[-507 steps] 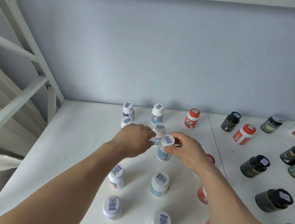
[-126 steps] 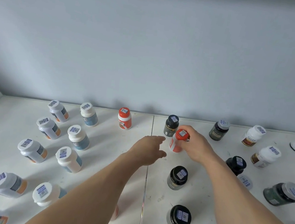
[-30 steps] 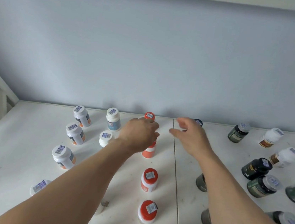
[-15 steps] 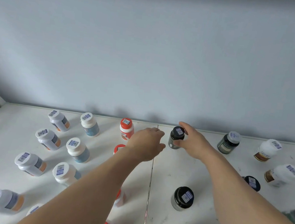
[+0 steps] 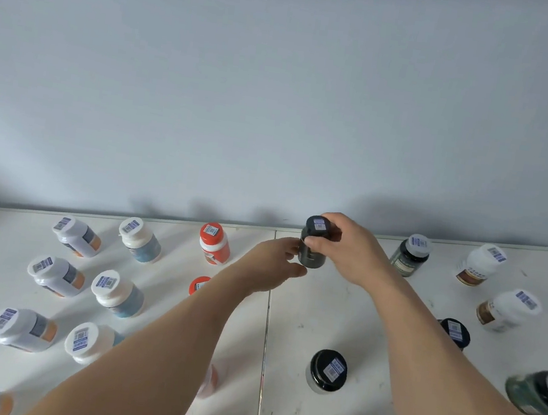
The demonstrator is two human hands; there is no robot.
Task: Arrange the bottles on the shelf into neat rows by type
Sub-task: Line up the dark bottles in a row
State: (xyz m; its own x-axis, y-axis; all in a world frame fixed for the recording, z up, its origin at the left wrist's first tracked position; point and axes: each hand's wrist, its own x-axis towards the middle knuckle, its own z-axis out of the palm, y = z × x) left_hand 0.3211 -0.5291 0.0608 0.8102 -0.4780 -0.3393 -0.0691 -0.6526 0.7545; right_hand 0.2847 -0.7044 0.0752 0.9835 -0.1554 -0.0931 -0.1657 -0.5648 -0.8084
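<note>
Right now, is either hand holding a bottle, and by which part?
The right hand holds the black-capped dark bottle, its grip around the cap and upper body. The left hand touches the bottle's lower left side with its fingertips.

The white shelf [image 5: 304, 318] had a seam down its middle. At nine o'clock stood white-capped bottles [image 5: 117, 293] in two rows, at eleven o'clock a red-capped bottle [image 5: 213, 243], and at four o'clock a black-capped jar [image 5: 328, 371].

Both forearms bare, no sleeves; hands bare, left [image 5: 272, 262], right [image 5: 351, 251].
</note>
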